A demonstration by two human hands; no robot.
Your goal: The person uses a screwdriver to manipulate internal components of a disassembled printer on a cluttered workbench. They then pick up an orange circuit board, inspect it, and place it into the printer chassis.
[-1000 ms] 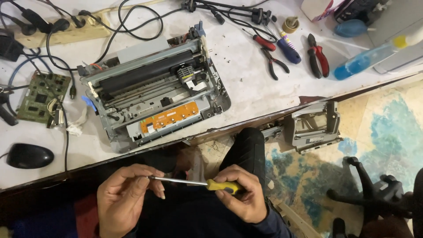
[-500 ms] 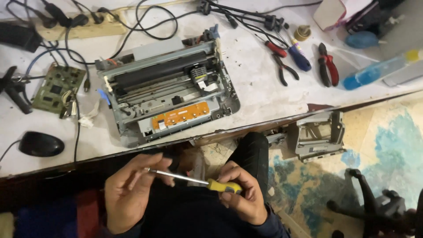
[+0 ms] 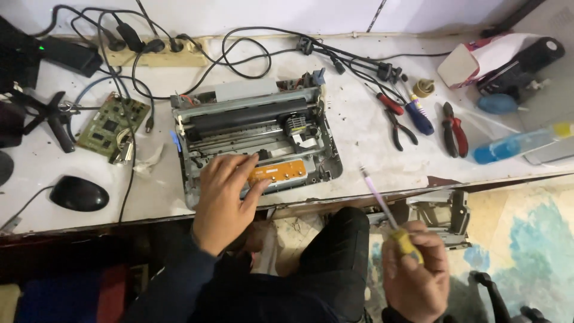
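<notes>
Your left hand (image 3: 224, 200) lies open and flat on the opened grey printer chassis (image 3: 254, 137) at the table's front edge, steadying it, while your right hand (image 3: 415, 278) grips the yellow-handled screwdriver (image 3: 388, 215) clear.

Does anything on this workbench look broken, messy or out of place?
Yes. The grey printer sits with its cover off, its black roller and orange circuit strip exposed under the left hand. A bare green circuit board lies loose among tangled black cables. The right hand holds a yellow-handled screwdriver.
</notes>
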